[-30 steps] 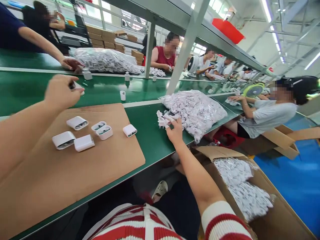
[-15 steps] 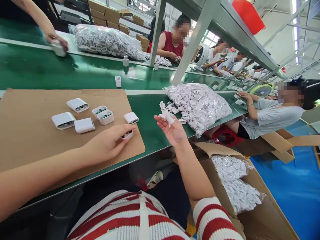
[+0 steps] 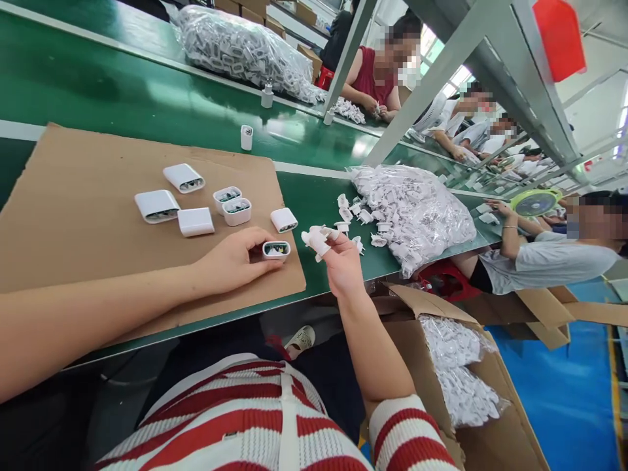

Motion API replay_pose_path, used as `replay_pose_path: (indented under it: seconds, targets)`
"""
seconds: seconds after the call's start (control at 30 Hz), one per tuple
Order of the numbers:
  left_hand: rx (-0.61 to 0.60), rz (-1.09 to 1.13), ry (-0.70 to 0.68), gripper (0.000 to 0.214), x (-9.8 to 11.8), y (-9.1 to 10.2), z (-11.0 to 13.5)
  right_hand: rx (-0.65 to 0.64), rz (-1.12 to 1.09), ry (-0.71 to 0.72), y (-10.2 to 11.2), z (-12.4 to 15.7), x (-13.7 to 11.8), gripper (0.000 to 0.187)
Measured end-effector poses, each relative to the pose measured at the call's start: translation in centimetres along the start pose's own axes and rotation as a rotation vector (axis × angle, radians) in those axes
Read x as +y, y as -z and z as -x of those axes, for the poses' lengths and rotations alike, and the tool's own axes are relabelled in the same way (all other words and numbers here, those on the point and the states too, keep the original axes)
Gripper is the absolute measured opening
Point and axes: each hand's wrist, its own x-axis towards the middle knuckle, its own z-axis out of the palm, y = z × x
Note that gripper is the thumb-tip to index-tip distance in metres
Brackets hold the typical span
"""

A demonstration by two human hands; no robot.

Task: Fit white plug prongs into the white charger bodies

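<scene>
My left hand [image 3: 234, 260] rests on the brown cardboard sheet [image 3: 88, 261], its fingers closed round a small white charger shell [image 3: 276, 249] with its open end facing me. My right hand [image 3: 342, 265] is raised just right of it and pinches a small white plug part [image 3: 318, 239]. Several more white shells [image 3: 196, 221] lie on the cardboard behind my left hand. Loose plug parts [image 3: 358, 216] are scattered on the green belt beside a clear bag full of them [image 3: 417, 212].
A single shell [image 3: 246, 137] stands on the green conveyor belt [image 3: 98, 85]. Another full bag [image 3: 245, 49] lies across it. Other people sit along both sides. An open carton [image 3: 495, 432] of bagged parts stands by my right knee. A metal post [image 3: 432, 78] rises behind the bag.
My left hand came back from the far belt, then took hold of a shell at the cardboard's front edge. My right hand lifted a plug part from the pile and drew near the shell.
</scene>
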Motion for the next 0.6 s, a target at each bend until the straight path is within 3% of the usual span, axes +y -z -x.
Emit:
replay_pose_path:
  seconds: [0.1, 0.33, 0.6]
  targets:
    - [-0.006, -0.041, -0.036, 0.040, 0.0, 0.1, 0.0, -0.017, 0.072, 0.046, -0.8, 0.0, 0.1, 0.034]
    - [-0.011, 0.000, -0.048, 0.039, 0.2, 0.0, 0.0, -0.118, -0.036, -0.133, -1.2, -0.7, 0.5, 0.038]
    - [-0.032, 0.023, -0.090, 0.037, 0.2, 0.2, 0.1, -0.192, 0.057, -0.048, -1.8, -0.7, 0.3, 0.031]
